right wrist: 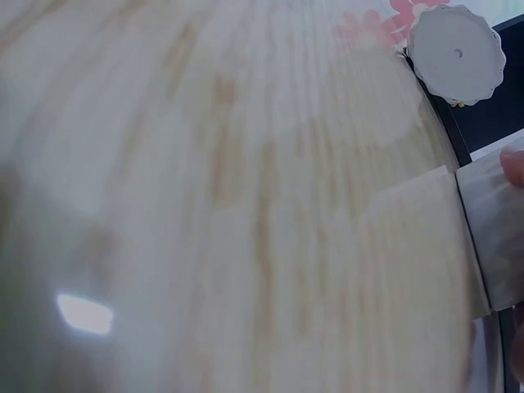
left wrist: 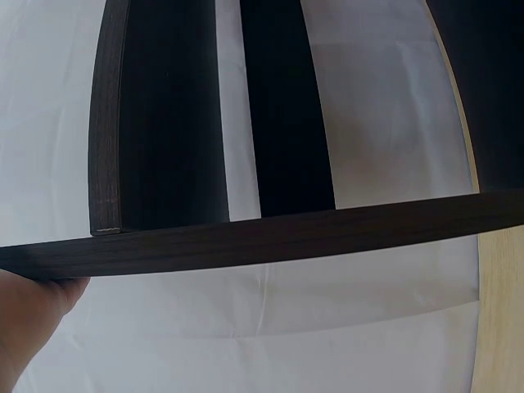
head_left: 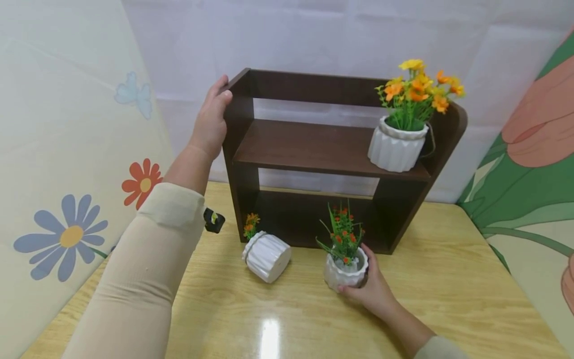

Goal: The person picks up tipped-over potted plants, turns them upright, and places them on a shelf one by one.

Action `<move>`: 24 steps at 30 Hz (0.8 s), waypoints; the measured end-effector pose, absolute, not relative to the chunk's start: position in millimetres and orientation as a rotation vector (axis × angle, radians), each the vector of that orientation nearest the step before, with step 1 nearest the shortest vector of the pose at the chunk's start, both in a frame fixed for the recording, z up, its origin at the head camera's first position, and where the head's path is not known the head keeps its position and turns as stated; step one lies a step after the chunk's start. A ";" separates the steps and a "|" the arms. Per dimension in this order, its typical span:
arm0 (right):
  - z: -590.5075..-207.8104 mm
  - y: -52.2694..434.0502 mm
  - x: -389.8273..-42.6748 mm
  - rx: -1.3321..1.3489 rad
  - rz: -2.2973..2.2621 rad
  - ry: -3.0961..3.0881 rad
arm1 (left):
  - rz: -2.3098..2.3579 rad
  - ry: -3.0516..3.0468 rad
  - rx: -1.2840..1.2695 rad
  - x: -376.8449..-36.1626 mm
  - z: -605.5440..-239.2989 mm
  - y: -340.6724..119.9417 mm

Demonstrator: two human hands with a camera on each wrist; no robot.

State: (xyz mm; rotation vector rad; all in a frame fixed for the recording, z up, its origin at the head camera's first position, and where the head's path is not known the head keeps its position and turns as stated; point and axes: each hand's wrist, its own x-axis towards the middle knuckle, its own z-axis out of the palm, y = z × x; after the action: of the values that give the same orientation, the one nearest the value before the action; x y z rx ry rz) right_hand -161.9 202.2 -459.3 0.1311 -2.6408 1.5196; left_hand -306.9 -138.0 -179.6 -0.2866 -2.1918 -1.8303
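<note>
Meanwhile, left hand (head_left: 210, 119) reaches up, fingers curled over the shelf (head_left: 314, 149) corner; right hand (head_left: 374, 289) fingers wrap the small pot (head_left: 343, 271).

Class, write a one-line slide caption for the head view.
Left hand grips the dark shelf while right hand holds a white flowerpot.

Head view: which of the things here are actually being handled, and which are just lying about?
In hand:
- left hand grips the upper left corner of the dark shelf unit
- right hand holds the upright red-flower pot on the table

Lying about:
- tipped-over white pot
- orange-flower pot on the middle shelf
- flower-print panels
</note>
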 end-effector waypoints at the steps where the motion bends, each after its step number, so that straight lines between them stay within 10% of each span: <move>1: -459.3 202.2 -161.9 0.130 1.523 -2.641 | -1.835 -2.189 -0.289 -307.0 -179.7 -137.9; 24: -466.7 196.7 -164.4 0.074 1.625 -2.612 | -1.837 -2.173 -0.314 -307.4 -181.0 -137.9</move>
State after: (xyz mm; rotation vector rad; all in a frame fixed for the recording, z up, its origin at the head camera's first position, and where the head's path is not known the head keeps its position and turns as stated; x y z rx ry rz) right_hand -164.4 196.7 -466.7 0.0744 -2.6124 1.6247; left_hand -307.4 -137.9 -181.0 -0.3143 -2.1726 -1.8372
